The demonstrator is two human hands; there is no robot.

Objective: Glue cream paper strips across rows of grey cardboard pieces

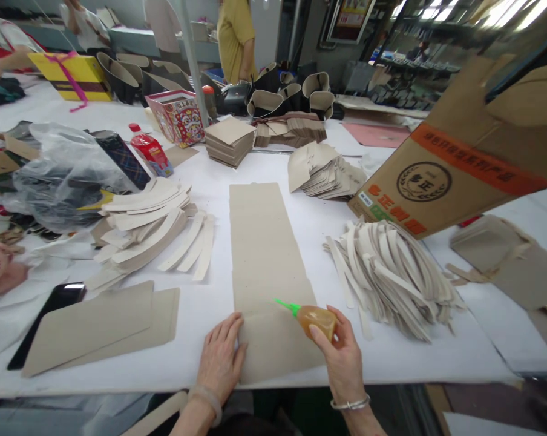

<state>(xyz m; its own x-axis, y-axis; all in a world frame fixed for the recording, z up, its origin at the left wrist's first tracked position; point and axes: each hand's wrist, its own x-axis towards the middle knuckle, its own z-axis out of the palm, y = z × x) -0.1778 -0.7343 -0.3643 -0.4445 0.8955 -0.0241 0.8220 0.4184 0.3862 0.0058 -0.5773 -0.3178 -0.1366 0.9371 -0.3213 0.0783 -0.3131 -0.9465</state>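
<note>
A long strip of beige board (264, 254) made of overlapping pieces runs away from me along the white table. My left hand (222, 351) lies flat, fingers stretched, with its tips at the strip's left edge. Above the near end of the strip, my right hand (341, 351) grips a glue bottle (316, 321) with amber contents. The bottle lies tilted sideways, and its thin green nozzle points left over the board. Whether glue is coming out cannot be made out.
Curved beige strips (150, 224) lie to the left, above flat panels (101, 321) and a phone (46, 321). A heap of narrow strips (386, 272) and a large cardboard box (419, 175) stand right. Board stacks (229, 142) and a red bottle (150, 150) sit farther back.
</note>
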